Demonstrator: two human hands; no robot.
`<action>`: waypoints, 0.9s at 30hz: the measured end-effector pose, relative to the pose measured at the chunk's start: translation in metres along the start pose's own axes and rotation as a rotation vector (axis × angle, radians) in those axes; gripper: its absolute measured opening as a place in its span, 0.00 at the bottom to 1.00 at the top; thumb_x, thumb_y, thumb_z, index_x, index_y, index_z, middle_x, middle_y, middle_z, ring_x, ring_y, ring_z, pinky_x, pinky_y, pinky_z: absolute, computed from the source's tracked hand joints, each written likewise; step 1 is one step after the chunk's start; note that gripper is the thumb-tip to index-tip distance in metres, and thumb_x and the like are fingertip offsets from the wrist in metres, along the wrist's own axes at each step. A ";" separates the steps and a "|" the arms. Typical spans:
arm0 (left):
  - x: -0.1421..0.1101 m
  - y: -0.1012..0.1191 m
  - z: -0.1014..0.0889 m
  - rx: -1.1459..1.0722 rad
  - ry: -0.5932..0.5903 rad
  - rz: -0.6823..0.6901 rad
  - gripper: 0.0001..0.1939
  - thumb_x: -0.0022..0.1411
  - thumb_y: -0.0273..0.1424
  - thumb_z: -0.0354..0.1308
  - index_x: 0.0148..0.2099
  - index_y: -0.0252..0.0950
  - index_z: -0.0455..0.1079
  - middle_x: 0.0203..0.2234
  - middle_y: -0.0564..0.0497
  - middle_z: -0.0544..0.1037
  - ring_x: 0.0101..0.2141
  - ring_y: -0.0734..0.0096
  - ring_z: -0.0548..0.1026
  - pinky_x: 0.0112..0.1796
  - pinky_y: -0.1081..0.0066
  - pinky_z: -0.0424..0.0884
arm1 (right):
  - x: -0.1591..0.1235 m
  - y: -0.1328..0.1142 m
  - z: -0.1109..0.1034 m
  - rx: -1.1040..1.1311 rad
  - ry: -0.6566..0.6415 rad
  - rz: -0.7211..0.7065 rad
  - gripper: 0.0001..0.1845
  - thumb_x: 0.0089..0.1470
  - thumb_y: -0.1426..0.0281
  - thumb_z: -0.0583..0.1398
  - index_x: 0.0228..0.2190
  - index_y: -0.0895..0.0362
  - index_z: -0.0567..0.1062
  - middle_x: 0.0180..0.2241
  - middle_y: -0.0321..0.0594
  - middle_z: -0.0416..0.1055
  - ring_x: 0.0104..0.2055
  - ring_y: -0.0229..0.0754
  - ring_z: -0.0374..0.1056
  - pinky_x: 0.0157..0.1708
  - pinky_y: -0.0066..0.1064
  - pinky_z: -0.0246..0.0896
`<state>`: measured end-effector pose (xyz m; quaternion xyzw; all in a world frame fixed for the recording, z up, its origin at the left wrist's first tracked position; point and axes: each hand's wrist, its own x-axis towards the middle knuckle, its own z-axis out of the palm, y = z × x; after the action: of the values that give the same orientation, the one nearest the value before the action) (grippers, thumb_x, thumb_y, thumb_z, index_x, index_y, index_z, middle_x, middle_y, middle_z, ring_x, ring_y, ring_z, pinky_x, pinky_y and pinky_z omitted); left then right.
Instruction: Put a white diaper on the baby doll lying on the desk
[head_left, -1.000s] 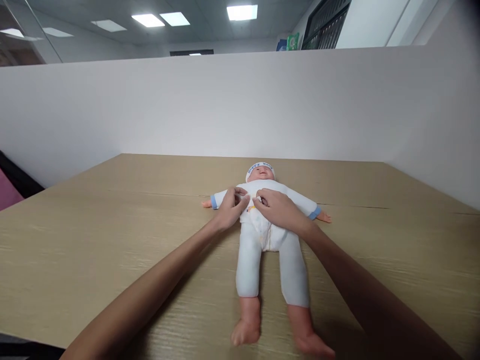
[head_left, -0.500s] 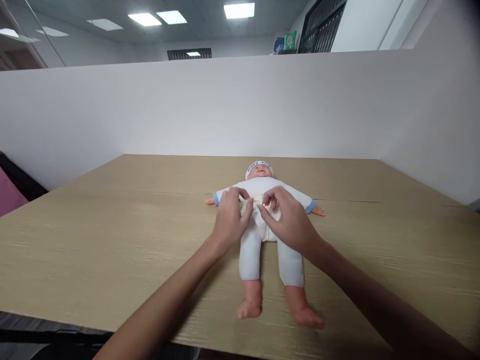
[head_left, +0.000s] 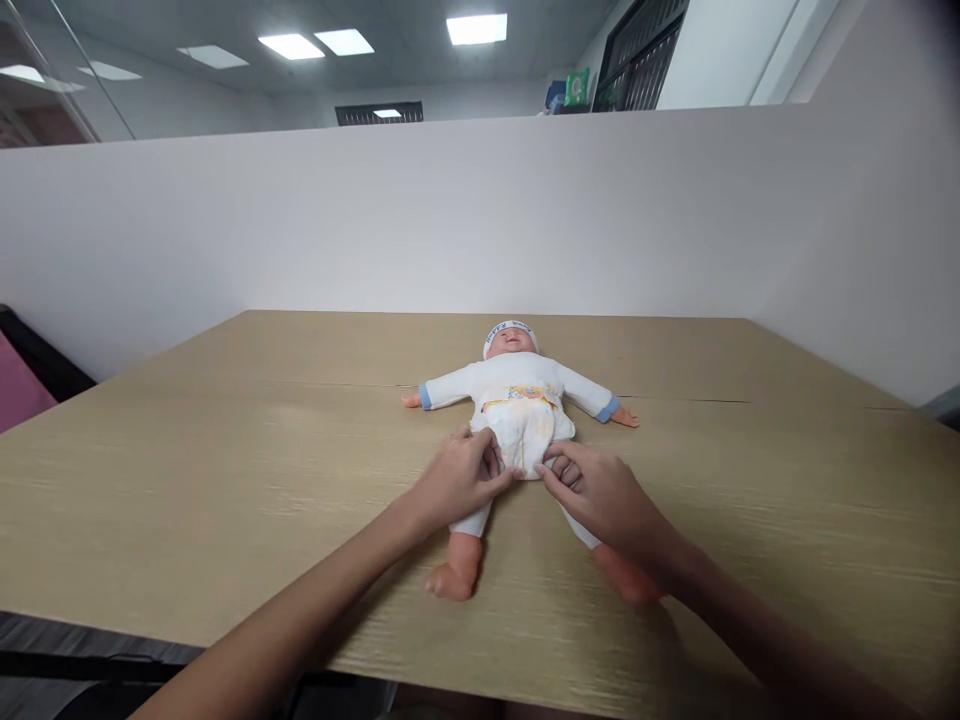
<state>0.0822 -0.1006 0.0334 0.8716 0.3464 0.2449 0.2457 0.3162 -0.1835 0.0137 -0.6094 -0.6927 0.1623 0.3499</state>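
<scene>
A doll [head_left: 504, 374] is laid on a tan table [head_left: 225, 480] — white partition [head_left: 480, 215] behind. Its diaper [head_left: 523, 428] is touched by left hand [head_left: 459, 476] and right hand [head_left: 604, 496], both half-curled; grip indiscernible.

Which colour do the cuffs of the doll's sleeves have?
The cuffs are light blue, seen best in the head view.

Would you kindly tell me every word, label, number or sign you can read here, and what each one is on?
"HAPPY", most likely: blue lettering on the white headwear of the doll; the word after it is too blurred to read.
Diaper: colored print at the waist, too small to tell whether it holds words.
Green packet in the background: pale marking, too small to read.
</scene>
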 end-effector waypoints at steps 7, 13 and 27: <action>0.004 -0.006 0.012 0.032 -0.002 0.038 0.21 0.71 0.44 0.65 0.31 0.39 0.65 0.29 0.51 0.77 0.41 0.57 0.72 0.46 0.59 0.64 | -0.009 0.007 0.010 -0.132 0.019 -0.098 0.11 0.70 0.59 0.61 0.38 0.52 0.77 0.38 0.40 0.74 0.34 0.46 0.72 0.33 0.37 0.62; -0.001 -0.014 0.016 -0.010 0.097 0.127 0.13 0.72 0.41 0.64 0.39 0.38 0.72 0.46 0.47 0.77 0.47 0.59 0.73 0.49 0.59 0.67 | -0.018 0.000 0.009 -0.072 0.043 -0.066 0.11 0.71 0.59 0.59 0.42 0.52 0.77 0.44 0.41 0.73 0.39 0.47 0.74 0.37 0.39 0.67; -0.002 -0.007 0.015 -0.085 0.070 0.041 0.12 0.71 0.39 0.64 0.38 0.38 0.68 0.36 0.51 0.74 0.43 0.59 0.69 0.46 0.61 0.65 | -0.020 -0.017 0.012 -0.041 -0.019 0.060 0.16 0.68 0.55 0.58 0.48 0.53 0.73 0.38 0.38 0.74 0.40 0.47 0.71 0.41 0.38 0.62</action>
<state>0.0866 -0.1014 0.0170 0.8582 0.3261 0.2949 0.2651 0.2963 -0.2033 0.0107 -0.6354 -0.6805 0.1642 0.3259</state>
